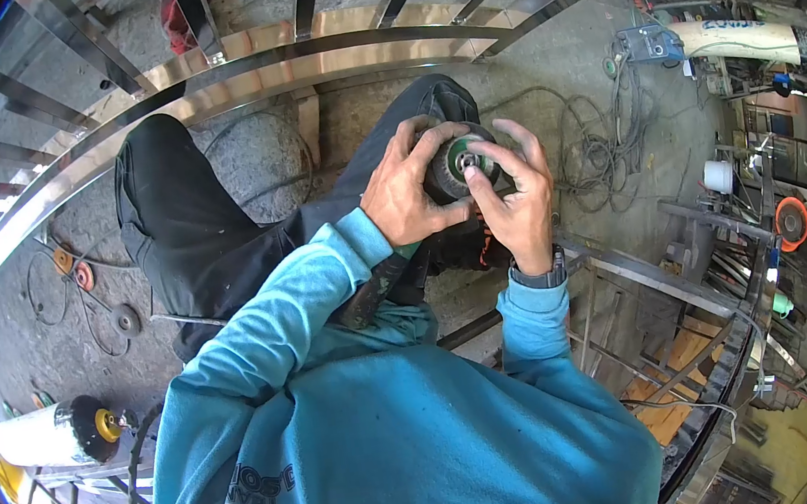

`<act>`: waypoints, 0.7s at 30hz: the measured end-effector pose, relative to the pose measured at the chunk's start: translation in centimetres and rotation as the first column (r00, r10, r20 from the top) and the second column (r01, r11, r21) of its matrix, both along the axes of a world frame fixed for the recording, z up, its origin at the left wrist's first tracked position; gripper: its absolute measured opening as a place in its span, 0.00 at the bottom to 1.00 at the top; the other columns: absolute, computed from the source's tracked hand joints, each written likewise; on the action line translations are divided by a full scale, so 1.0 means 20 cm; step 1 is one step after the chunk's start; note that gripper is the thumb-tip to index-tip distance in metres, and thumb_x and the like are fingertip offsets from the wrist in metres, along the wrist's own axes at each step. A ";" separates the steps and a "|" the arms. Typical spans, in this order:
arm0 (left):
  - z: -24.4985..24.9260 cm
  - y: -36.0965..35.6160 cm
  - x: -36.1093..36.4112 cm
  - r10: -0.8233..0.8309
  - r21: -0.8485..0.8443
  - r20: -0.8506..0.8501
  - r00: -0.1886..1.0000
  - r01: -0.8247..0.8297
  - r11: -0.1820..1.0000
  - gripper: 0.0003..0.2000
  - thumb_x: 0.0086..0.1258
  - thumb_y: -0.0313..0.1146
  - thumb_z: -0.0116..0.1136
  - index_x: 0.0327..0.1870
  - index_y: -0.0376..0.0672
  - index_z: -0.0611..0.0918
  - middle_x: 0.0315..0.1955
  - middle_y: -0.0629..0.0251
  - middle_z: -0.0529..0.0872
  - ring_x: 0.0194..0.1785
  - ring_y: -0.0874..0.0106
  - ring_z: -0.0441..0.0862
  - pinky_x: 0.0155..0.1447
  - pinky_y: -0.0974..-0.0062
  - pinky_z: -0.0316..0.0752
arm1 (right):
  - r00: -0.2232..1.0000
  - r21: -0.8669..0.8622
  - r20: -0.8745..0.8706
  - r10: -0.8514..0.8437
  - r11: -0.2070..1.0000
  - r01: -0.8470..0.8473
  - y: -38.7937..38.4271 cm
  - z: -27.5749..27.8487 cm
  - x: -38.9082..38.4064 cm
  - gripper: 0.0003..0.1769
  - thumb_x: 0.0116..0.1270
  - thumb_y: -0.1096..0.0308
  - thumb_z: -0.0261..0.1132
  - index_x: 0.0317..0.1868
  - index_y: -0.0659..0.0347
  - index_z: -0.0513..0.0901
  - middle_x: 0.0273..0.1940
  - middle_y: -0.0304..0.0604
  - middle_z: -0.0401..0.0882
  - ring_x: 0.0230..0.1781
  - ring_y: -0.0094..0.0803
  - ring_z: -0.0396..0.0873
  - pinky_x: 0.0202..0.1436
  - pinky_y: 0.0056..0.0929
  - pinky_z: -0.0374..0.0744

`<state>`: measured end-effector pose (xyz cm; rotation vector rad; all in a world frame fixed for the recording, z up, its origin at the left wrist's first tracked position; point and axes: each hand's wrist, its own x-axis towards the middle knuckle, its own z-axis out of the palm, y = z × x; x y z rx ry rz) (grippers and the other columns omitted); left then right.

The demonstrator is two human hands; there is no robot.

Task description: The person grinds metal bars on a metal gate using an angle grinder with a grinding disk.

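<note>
An angle grinder rests across my lap, its head turned up with a dark round disc and a green centre flange on it. My left hand wraps the disc's left rim, fingers curled over its top. My right hand presses thumb and fingers on the green centre and the disc's right side. A dark watch sits on my right wrist. Both sleeves are teal.
A curved polished steel railing with bars arcs in front of my knees. Loose cables lie on the concrete to the right. Spare discs lie at the left, a white cylinder at the lower left, metal frames and tools at the right.
</note>
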<state>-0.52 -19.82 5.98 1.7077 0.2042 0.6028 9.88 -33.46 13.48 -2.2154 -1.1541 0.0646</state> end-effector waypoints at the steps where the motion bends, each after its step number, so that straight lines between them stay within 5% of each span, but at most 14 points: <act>1: 0.00 0.00 0.00 0.000 0.002 -0.008 1.000 0.000 1.000 0.40 0.45 0.34 0.79 0.66 0.43 0.77 0.61 0.49 0.77 0.67 0.48 0.75 0.71 0.55 0.74 | 0.999 -0.026 0.035 0.004 1.000 -0.003 0.00 0.00 0.00 0.15 0.61 0.70 0.73 0.50 0.58 0.90 0.63 0.52 0.78 0.62 0.51 0.76 0.64 0.47 0.76; 9: -0.03 -0.01 0.01 -0.013 0.004 0.006 1.000 0.013 1.000 0.42 0.48 0.39 0.80 0.69 0.50 0.76 0.62 0.44 0.73 0.66 0.42 0.74 0.70 0.50 0.74 | 1.000 -0.014 0.010 0.015 1.000 -0.015 0.01 -0.03 -0.01 0.12 0.61 0.70 0.73 0.46 0.58 0.91 0.62 0.50 0.79 0.62 0.51 0.76 0.62 0.47 0.76; 14: 0.00 0.00 0.00 0.006 0.016 -0.010 1.000 -0.006 1.000 0.41 0.45 0.34 0.80 0.67 0.43 0.77 0.61 0.47 0.77 0.66 0.47 0.76 0.71 0.55 0.74 | 0.918 0.059 0.393 -0.061 0.997 0.041 0.00 -0.01 0.00 0.09 0.60 0.71 0.76 0.42 0.60 0.90 0.58 0.49 0.82 0.58 0.51 0.79 0.60 0.47 0.77; 21: -0.02 -0.01 0.01 -0.001 0.018 -0.001 1.000 0.001 1.000 0.41 0.45 0.37 0.80 0.68 0.46 0.77 0.62 0.46 0.75 0.67 0.45 0.75 0.71 0.52 0.74 | 0.981 0.020 0.192 -0.042 0.999 0.039 0.02 -0.01 -0.03 0.11 0.62 0.72 0.75 0.45 0.58 0.91 0.58 0.49 0.82 0.58 0.50 0.78 0.59 0.46 0.78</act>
